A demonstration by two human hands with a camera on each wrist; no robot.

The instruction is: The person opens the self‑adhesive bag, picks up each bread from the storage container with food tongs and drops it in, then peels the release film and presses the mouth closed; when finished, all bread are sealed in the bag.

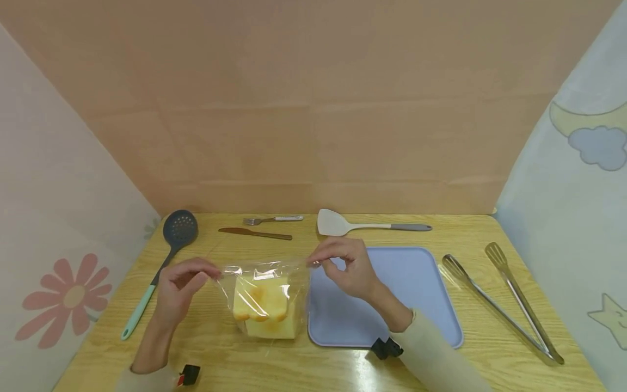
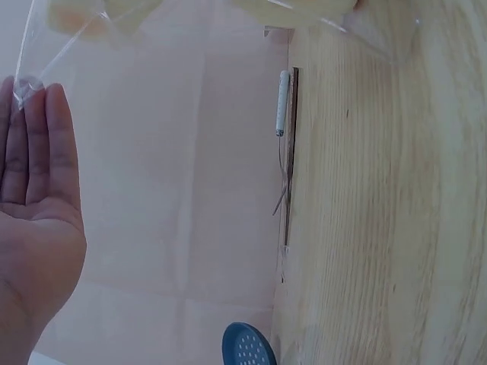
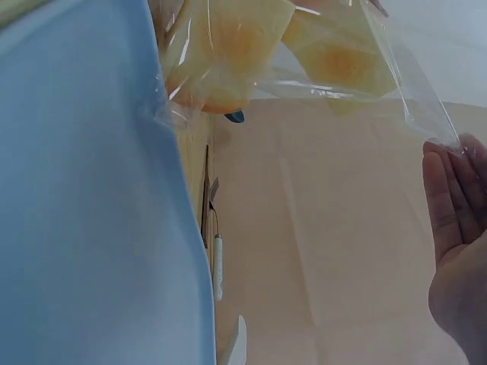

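Observation:
A clear plastic bag with slices of bread inside hangs between the two hands in the head view. My left hand pinches its upper left corner with thumb and fingertips. At the opposite top corner, my right hand pinches the plastic the same way. Both wrist views show the corners gathered at the fingertips, with the bread lower in the bag. A blue tray lies on the table to the right of the bag, partly under the right hand and forearm.
On the left lies a slotted ladle with a mint handle. A fork, a brown knife and a white spatula line the table's back edge. Metal tongs lie spread at the right. A brown paper wall rises behind.

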